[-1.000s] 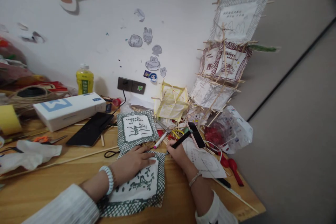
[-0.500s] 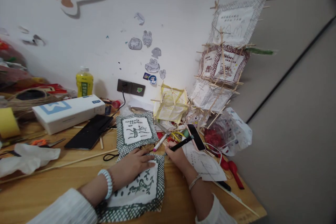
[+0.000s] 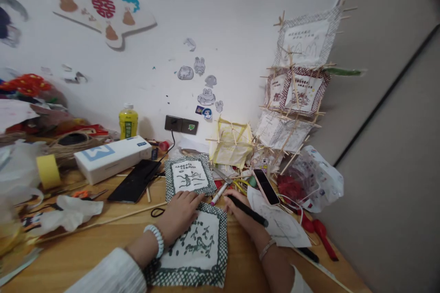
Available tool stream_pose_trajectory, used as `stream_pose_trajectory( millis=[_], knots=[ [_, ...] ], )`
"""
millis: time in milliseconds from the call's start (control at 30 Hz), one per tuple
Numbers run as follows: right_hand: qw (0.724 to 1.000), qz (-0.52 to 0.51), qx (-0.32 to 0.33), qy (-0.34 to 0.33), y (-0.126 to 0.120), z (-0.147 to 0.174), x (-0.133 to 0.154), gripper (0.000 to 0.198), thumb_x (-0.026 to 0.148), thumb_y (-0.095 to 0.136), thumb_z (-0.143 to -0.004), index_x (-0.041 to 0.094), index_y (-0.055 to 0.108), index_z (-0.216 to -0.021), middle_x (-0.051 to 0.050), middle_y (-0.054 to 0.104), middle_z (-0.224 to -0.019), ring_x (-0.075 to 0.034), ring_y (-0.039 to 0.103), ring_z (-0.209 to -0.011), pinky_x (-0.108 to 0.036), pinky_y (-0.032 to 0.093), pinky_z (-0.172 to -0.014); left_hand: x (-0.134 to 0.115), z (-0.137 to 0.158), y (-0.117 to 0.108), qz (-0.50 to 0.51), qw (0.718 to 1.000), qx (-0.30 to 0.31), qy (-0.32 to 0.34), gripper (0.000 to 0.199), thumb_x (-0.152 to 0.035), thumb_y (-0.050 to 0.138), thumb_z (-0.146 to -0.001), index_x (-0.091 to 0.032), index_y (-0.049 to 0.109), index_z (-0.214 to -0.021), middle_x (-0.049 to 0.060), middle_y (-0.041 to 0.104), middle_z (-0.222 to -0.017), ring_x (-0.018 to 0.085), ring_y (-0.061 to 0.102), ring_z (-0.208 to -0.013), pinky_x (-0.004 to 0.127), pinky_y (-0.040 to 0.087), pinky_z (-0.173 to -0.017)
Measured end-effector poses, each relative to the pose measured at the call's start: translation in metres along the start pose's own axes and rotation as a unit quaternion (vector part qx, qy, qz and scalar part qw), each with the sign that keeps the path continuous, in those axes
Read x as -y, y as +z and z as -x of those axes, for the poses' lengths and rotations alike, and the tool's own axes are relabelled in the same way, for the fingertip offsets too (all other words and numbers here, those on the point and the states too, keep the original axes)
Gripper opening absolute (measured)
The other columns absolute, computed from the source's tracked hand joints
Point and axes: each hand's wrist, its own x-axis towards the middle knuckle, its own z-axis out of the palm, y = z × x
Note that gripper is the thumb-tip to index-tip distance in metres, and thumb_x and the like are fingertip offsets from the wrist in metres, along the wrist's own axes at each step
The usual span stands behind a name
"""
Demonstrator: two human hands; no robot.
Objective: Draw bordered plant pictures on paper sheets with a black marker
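Observation:
My left hand point(image 3: 182, 214) lies flat with its fingers stretched over the upper left part of a white sheet point(image 3: 206, 261), which has a dark green checkered border and a leafy branch drawing. Touching its top edge or close to it is a second bordered sheet point(image 3: 190, 174) with figures and writing. My right hand point(image 3: 239, 208) grips a black marker pen point(image 3: 249, 210) just right of the lower sheet's top corner. The pen slants back over the hand, and its tip is hidden. A white and pink marker point(image 3: 219, 193) lies between the hands.
A pink-cased phone point(image 3: 266, 187) rests on a paper point(image 3: 278, 224) at right. Behind it stands a tall stick-and-paper lantern point(image 3: 295, 87) beside a yellow one point(image 3: 231, 144). Leftward are a black phone point(image 3: 132, 181), a white box point(image 3: 113, 158), a yellow bottle point(image 3: 128, 121) and scissors point(image 3: 89, 193).
The view has shifted, so everything sits lower and further right. The marker in my right hand has swung from pointing up and right to pointing down and right. My left hand stays on the sheet.

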Motion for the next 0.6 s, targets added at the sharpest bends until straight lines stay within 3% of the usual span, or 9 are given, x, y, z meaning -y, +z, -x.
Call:
stream_pose_trajectory(
  millis=[100,200,333,467,600],
  knots=[
    [0.999,0.025,-0.02,-0.04,0.0,-0.002,0.0,0.02,0.036,0.056,-0.084,0.021,0.063,-0.095,-0.002,0.067,-0.081,-0.019,0.064,-0.074,-0.03,0.049,-0.07,0.001,-0.001,0.003,0.027,0.999,-0.011,-0.012,0.048,-0.003,0.049,-0.074,-0.015,0.058,-0.119,0.013,0.061,-0.104,0.03,0.054,-0.097,0.046,0.042,-0.087],
    [0.998,0.026,-0.036,-0.045,0.002,-0.005,-0.003,0.019,0.034,0.056,-0.083,0.021,0.063,-0.094,-0.004,0.069,-0.086,-0.021,0.065,-0.081,-0.032,0.049,-0.072,0.002,-0.002,0.001,0.074,0.997,-0.036,-0.008,0.05,0.001,0.043,-0.072,-0.015,0.058,-0.116,0.011,0.061,-0.098,0.026,0.055,-0.093,0.041,0.044,-0.084],
    [0.999,-0.021,-0.041,-0.003,0.009,-0.006,-0.005,0.024,0.043,0.05,-0.086,0.021,0.059,-0.087,-0.005,0.071,-0.077,-0.019,0.064,-0.062,-0.03,0.049,-0.058,-0.003,-0.002,-0.004,0.168,0.981,-0.092,0.012,0.05,0.001,0.037,-0.076,-0.018,0.057,-0.117,0.009,0.061,-0.1,0.022,0.056,-0.094,0.035,0.045,-0.084],
    [0.996,-0.088,-0.023,0.009,0.013,-0.003,0.007,0.027,0.05,0.051,-0.084,0.023,0.053,-0.082,-0.005,0.072,-0.075,-0.019,0.064,-0.058,-0.033,0.051,-0.06,-0.008,-0.001,-0.009,0.271,0.949,-0.159,-0.003,0.031,-0.015,0.037,-0.088,-0.02,0.06,-0.11,0.009,0.061,-0.096,0.022,0.058,-0.091,0.035,0.047,-0.082],
    [0.992,-0.123,0.022,0.002,0.014,0.004,0.027,0.026,0.048,0.055,-0.082,0.024,0.05,-0.09,-0.006,0.073,-0.084,-0.021,0.067,-0.066,-0.036,0.052,-0.068,-0.007,-0.005,-0.014,0.373,0.9,-0.217,-0.059,0.023,-0.029,0.048,-0.086,-0.02,0.061,-0.103,0.009,0.061,-0.097,0.025,0.057,-0.094,0.039,0.044,-0.086]
  ],
)
